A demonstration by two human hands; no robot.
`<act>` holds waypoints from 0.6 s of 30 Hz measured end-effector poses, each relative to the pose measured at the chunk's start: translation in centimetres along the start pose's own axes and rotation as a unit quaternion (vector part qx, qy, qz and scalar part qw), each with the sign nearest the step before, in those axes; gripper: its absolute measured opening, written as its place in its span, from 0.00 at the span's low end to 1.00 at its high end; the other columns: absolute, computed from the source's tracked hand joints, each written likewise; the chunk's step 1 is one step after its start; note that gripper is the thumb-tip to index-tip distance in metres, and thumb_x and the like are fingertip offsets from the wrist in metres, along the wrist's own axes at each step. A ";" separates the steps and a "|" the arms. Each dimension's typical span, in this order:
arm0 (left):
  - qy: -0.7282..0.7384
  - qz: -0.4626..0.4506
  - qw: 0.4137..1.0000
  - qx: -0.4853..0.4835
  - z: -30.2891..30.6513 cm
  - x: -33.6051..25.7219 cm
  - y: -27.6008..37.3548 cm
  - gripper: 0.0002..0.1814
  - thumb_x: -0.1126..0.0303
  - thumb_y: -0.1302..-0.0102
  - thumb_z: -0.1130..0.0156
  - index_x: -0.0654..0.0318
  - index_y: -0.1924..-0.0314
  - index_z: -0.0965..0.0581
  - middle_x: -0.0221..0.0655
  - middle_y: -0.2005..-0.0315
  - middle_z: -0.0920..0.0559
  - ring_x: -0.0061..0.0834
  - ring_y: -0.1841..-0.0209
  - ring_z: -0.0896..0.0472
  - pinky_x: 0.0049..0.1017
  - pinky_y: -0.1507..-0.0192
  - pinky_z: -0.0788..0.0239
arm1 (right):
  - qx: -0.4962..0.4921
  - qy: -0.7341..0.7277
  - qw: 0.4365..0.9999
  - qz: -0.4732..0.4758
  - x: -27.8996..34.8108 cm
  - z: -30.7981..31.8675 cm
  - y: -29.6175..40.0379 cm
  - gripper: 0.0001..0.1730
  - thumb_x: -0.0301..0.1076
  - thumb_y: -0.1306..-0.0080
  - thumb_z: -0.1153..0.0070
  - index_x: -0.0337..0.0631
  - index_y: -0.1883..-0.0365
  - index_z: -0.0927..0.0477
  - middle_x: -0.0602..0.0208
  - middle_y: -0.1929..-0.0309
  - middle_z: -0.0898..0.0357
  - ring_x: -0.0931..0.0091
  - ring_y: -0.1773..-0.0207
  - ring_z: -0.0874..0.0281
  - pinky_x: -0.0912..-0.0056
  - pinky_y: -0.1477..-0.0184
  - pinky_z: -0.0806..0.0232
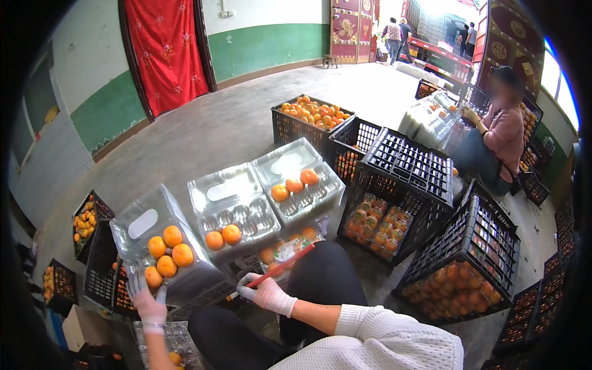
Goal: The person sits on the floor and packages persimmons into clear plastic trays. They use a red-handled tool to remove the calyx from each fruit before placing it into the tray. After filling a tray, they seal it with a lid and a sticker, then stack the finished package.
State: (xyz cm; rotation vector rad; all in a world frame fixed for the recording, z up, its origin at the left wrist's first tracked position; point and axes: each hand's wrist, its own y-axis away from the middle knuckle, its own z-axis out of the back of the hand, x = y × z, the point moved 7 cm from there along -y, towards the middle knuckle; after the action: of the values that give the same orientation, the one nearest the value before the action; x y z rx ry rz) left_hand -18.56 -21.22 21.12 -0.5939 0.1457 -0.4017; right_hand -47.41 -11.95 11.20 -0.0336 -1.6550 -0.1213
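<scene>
My left hand (147, 301), in a light glove, is at the near end of the left clear plastic clamshell pack (194, 264). Its thumb and fingers are spread beside the nearest orange fruit (153, 276); whether they grip it is unclear. Several more fruits sit in that pack's cups. My gloved right hand (264, 290) holds a thin red stick (291, 259) with a pale, yellowish end, slanting over my knee. Two fruits lie in the middle clamshell pack (243, 217), three in the right clamshell pack (305, 192). All three lids are raised.
Heaped fruit fills a black crate (300, 127) beyond the packs. More black crates (402, 171) with packed fruit stand at my right. An open clear tray (166, 342) lies by my left leg. A co-worker (502, 125) sits at far right; several people and a truck (434, 51) are outside.
</scene>
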 end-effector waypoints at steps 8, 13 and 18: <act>0.040 0.556 0.799 -0.223 5.0 6.5 30.5 0.21 0.57 0.32 0.44 0.58 0.43 0.27 0.48 0.51 0.22 0.44 0.52 0.22 0.48 0.57 0.25 | -0.048 -0.030 0.998 -0.011 -1.2 2.1 -0.5 0.06 0.33 0.37 0.41 0.41 0.66 0.23 0.75 0.76 0.25 0.83 0.75 0.30 0.77 0.71 0.35; 0.162 0.647 0.744 -0.029 -1.0 3.4 31.4 0.22 0.58 0.32 0.44 0.59 0.43 0.28 0.48 0.50 0.23 0.45 0.51 0.23 0.48 0.56 0.26 | -0.041 -0.006 0.999 0.016 -1.6 0.5 -0.3 0.08 0.34 0.37 0.41 0.40 0.66 0.23 0.73 0.78 0.25 0.82 0.75 0.29 0.75 0.72 0.34; 0.264 0.608 0.744 0.086 -6.4 1.2 28.3 0.22 0.58 0.32 0.43 0.59 0.42 0.28 0.48 0.49 0.24 0.45 0.50 0.24 0.48 0.54 0.27 | -0.026 0.013 1.000 0.002 -0.2 0.4 0.9 0.08 0.34 0.36 0.41 0.39 0.65 0.23 0.70 0.77 0.24 0.82 0.74 0.28 0.74 0.70 0.34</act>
State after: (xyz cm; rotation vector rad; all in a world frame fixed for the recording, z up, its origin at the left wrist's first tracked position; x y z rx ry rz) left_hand -9.87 -3.66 -0.28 -0.0853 0.9779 0.7211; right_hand -47.67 -10.99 11.04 -0.0741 -1.6265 -0.1617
